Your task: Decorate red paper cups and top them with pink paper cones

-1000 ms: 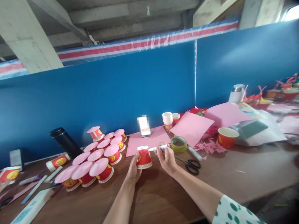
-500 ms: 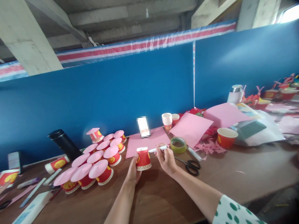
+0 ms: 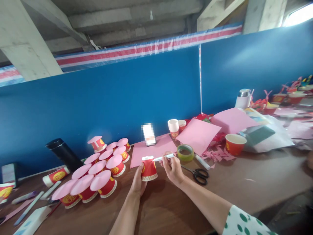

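A red paper cup (image 3: 149, 169), turned bottom up with a zigzag line along its rim, is held at its left side by my left hand (image 3: 138, 181). My right hand (image 3: 172, 168) grips a white pen (image 3: 163, 157), whose tip is at the cup's upper right edge. Whether the tip touches the cup is too small to tell. Behind the cup lies a pink sheet (image 3: 138, 153). To the left stand several upturned red cups topped with pink paper discs (image 3: 100, 180).
Right of my right hand are a tape roll (image 3: 185, 153), a glue stick (image 3: 202, 162) and black scissors (image 3: 200, 176). A red cup (image 3: 235, 144) stands further right. A black bottle (image 3: 64, 154) leans at the left. A blue partition (image 3: 110, 94) rises behind the table (image 3: 168, 212).
The pen tip has moved left, closer to the cup's upper edge. The whole view has shifted slightly, with the table items now a little further left.
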`<state>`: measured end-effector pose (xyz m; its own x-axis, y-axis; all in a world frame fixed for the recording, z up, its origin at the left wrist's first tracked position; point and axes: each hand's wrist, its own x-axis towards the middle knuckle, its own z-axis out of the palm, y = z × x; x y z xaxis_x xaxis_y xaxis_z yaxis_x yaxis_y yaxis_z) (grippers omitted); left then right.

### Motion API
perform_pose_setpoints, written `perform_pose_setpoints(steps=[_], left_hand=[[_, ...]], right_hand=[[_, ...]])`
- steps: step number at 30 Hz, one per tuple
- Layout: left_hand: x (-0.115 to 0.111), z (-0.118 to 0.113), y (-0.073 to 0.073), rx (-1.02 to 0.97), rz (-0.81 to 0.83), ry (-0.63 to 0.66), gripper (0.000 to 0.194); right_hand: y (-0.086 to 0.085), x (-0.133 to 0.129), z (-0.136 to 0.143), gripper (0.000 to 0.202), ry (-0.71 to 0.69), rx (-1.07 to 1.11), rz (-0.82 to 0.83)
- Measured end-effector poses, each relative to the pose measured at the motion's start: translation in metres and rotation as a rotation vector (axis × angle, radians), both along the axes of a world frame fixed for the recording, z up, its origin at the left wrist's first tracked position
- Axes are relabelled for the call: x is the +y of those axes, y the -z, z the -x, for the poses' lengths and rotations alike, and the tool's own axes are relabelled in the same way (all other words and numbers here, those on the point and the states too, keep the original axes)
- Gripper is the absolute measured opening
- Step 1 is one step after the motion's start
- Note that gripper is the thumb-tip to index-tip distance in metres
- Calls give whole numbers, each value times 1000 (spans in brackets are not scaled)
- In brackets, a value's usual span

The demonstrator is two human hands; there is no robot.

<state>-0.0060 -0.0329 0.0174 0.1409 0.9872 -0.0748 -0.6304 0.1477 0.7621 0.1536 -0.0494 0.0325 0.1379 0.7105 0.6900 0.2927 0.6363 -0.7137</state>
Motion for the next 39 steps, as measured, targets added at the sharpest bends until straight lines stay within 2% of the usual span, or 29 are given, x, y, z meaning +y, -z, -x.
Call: perform_pose_setpoints(steps=[16, 23, 31, 39], left_hand=[[0, 0, -2, -2, 3, -8, 25], [-1, 0, -5, -4, 31, -18, 32], [0, -1, -5, -36, -18, -48, 32], [1, -2, -5, -29, -49, -65, 31]], right_hand=[[-1, 0, -1, 18, 25, -33, -24], [-2, -2, 2, 15, -36, 118, 17], [-10, -11, 5, 14, 64, -83, -71], [-4, -13, 9, 8, 5, -121, -68]])
